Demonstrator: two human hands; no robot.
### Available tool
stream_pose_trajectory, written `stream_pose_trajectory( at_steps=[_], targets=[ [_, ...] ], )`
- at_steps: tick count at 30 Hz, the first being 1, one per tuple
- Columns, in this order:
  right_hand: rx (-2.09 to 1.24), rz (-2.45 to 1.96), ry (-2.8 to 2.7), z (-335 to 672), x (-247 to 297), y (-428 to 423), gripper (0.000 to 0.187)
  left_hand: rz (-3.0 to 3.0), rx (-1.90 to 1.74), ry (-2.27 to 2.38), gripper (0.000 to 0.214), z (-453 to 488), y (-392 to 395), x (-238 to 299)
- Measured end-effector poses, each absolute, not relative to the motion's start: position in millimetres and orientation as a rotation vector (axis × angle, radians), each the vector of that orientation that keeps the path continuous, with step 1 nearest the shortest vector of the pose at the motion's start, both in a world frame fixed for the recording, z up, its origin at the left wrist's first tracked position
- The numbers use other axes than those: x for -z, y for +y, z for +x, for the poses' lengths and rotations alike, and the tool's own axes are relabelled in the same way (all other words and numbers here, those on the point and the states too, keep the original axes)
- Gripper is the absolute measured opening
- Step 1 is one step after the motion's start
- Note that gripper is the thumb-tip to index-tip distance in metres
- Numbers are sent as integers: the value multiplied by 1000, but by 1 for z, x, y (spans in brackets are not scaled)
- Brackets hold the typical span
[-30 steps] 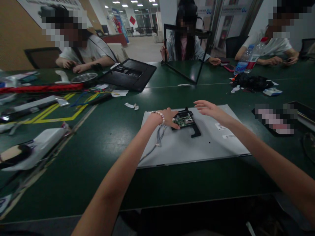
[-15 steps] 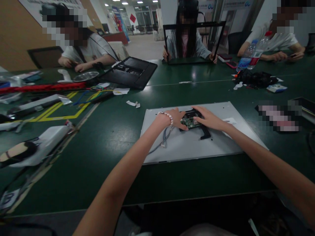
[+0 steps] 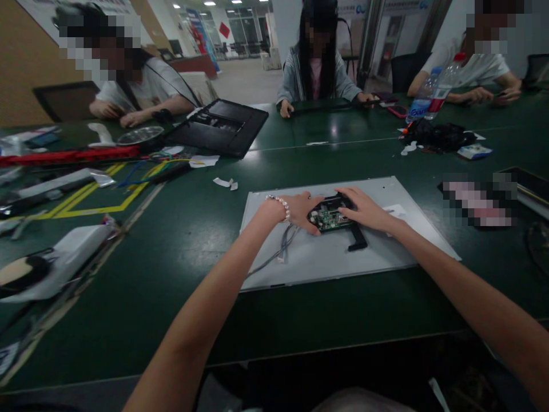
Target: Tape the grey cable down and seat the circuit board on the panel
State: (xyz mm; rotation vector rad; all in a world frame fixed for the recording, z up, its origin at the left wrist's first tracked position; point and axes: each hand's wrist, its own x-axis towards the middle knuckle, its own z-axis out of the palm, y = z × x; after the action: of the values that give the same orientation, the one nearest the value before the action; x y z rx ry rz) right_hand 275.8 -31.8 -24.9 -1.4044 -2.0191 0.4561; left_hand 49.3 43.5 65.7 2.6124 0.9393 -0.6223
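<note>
The board (image 3: 330,220) sits in a black bracket (image 3: 358,239) over the middle of the white panel (image 3: 295,268); from my distance I cannot tell if it is lifted or resting there. I have both hands on it, one at each end, with a gap between them. My left hand (image 3: 302,212) is gripping the left end, the thumb at the near edge. My right hand (image 3: 364,210) is holding the right end, its fingers over the far corner and its thumb lying on top. One arm of the bracket comes out toward the near side, below my right hand.

Grey cables (image 3: 285,243) lie on the panel, near and to the left of the board, under my bracelet (image 3: 281,205). To the right of my right hand I see a white label (image 3: 397,210).

The panel lies on the green table (image 3: 364,312). Paper scraps (image 3: 225,183) are beyond its far left corner, and farther lies a black cover (image 3: 223,126). On the far right two bottles (image 3: 422,102) stand behind a black bag (image 3: 437,135).
</note>
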Motion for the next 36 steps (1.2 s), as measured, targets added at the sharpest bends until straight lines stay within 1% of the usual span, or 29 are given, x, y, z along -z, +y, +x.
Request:
stream_pose_trajectory(
  at_steps=[4, 8, 13, 16, 18, 21, 23, 28, 32, 36],
  targets=[
    [-449, -1382, -1994, 278, 28, -30, 57, 2598, 626, 912, 121, 48, 45, -65],
    [-452, -1319, -2026, 277, 28, -33, 61, 2600, 601, 888, 121, 45, 47, -64],
    [-476, -1292, -2173, 272, 24, -40, 78, 2579, 559, 856, 116, 44, 51, -63],
    [-454, -1311, -2227, 271, 24, -41, 83, 2634, 451, 799, 104, 29, 72, -64],
    [-438, -1324, -2231, 271, 23, -40, 83, 2696, 353, 982, 93, 6, 95, -62],
    [-413, -1341, -2240, 270, 22, -40, 82, 2710, 229, 1588, 78, -44, 136, -52],
    [-395, -1343, -2246, 269, 22, -40, 82, 2672, 163, 1815, 73, -78, 158, -41],
    [-382, -1323, -2255, 268, 22, -40, 83, 2712, 49, 1690, 64, -126, 182, -20],
    [-396, -1325, -2246, 268, 23, -41, 82, 2665, 89, 1830, 54, -129, 186, -14],
    [-402, -1322, -2238, 269, 24, -41, 84, 2697, 35, 1962, 46, -123, 184, -11]
  ],
)
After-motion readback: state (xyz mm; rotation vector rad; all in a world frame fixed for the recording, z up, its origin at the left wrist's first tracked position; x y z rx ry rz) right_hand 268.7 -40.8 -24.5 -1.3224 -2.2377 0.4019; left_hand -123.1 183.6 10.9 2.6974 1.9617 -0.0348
